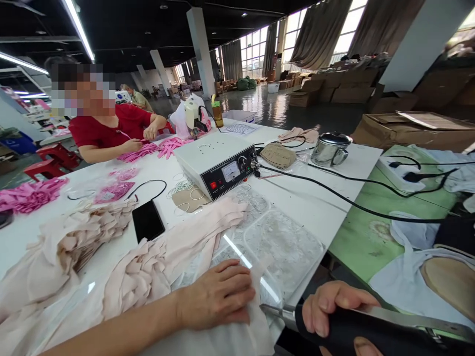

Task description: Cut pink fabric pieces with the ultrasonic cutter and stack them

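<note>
White table: pale fabric at near edge, under flattened left hand; probably light, soft, slippery, best pinned flat. Black-handled tool: right hand wraps its grip; probably rigid, heavier.

One handheld tool, one control box and one mug are visible.

I saw a dark-screened phone lying flat on the white surface, a lidded metal mug standing farther back, and cardboard boxes across the room near gathered curtains.
</note>
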{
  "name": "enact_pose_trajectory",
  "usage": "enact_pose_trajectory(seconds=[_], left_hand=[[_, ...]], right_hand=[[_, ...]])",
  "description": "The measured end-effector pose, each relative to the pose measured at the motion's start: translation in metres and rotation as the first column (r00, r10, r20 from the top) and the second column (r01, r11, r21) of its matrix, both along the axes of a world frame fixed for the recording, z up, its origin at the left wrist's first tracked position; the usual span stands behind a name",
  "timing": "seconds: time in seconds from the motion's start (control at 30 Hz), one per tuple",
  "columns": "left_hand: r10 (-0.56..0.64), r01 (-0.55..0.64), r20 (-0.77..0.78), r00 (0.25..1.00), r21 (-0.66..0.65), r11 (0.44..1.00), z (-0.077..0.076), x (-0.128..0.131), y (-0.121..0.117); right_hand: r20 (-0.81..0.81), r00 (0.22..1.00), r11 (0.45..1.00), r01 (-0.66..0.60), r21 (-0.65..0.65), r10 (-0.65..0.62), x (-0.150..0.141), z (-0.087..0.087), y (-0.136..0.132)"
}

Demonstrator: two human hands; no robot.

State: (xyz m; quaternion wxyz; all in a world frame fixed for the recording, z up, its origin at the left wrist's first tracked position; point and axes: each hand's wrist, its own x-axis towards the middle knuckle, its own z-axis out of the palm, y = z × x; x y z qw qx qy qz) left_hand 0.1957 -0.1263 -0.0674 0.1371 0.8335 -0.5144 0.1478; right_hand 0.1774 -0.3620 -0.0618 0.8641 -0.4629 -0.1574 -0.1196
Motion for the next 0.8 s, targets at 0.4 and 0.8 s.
enact_pose_trajectory(seconds=[0.4,0.8], left_hand=[[0.004,-0.004,-0.009,1.0,0.057,0.998,0.005,0.001,0.0],[0.004,-0.002,-0.046,0.999,0.03,1.0,0.002,0.005,-0.001]], right_hand=[[-0.02,0.988,0.984,0.154,0.092,-0.152,0.028,0.002,0.012],[0.027,0.983,0.979,0.18,0.096,-0.183,0.043,-0.012,0.015]])
